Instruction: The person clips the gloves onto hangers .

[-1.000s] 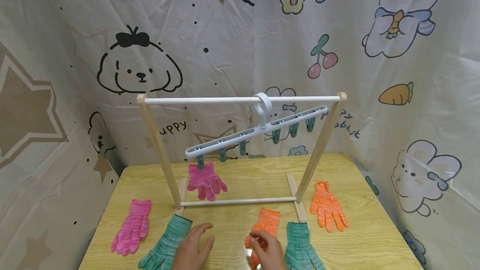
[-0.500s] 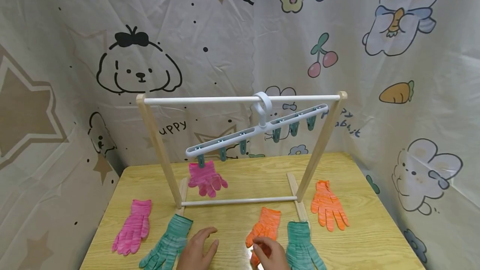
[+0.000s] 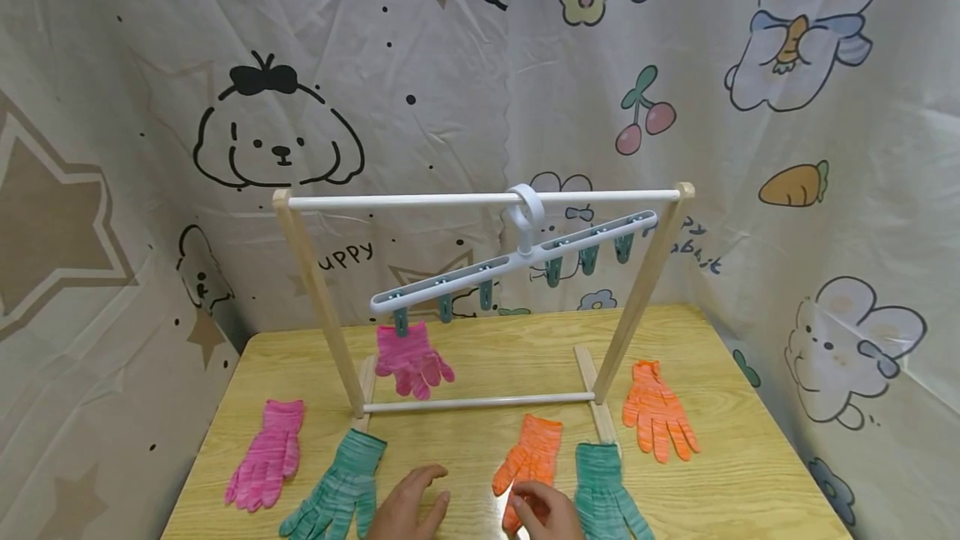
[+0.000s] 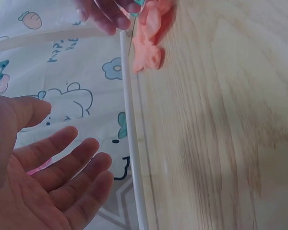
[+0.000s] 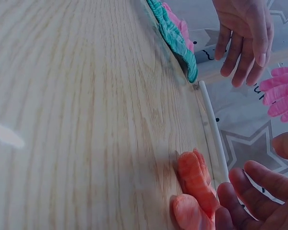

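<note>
My left hand (image 3: 408, 507) hovers at the front of the table, just right of a green glove (image 3: 337, 482). Its fingers are relaxed and hold nothing, as the left wrist view confirms. My right hand (image 3: 546, 513) is over the lower part of an orange glove (image 3: 531, 452), partly hiding it. In the right wrist view its loosely bent fingers (image 5: 259, 191) appear apart from that glove. Another green glove (image 3: 603, 490) lies beside it on the right. One pink glove (image 3: 411, 361) hangs from the leftmost clip (image 3: 401, 322) of a white hanger (image 3: 517, 259).
The hanger hooks over the white top bar (image 3: 405, 201) of a wooden rack (image 3: 322, 298) and slants down to the left. Its other clips hang without gloves. A pink glove (image 3: 266, 452) lies far left, an orange one (image 3: 656, 411) right. Printed cloth (image 3: 450, 65) surrounds the table (image 3: 465, 357).
My left hand has drifted to the right, away from the left green glove. My right hand has shifted slightly right and down. The hanging pink glove sways a little.
</note>
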A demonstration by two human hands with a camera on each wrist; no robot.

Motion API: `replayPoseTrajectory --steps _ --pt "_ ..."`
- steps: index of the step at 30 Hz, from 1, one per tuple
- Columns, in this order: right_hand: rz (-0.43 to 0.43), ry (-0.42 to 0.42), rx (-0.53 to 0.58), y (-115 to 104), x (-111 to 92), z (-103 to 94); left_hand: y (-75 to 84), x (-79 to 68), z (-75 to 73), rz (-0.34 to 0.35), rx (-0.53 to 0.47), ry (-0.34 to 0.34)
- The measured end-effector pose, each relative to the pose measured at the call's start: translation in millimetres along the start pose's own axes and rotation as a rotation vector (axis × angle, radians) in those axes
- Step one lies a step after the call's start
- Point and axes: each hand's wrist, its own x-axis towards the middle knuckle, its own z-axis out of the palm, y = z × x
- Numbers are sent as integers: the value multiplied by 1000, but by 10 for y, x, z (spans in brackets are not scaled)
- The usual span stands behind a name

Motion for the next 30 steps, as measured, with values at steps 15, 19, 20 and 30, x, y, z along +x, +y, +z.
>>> replayPoseTrajectory --steps 15,19,20,30 --pt "3 20 -48 25 -68 -107 82 -3 18 -25 -13 -50" --pt "17 25 -53 39 -57 -147 92 0 34 -14 -9 -41" --pt "21 30 -54 39 -51 -156 94 1 39 -10 -11 -39" --pt "82 103 -7 21 -24 -250 120 6 89 0 -25 -57"
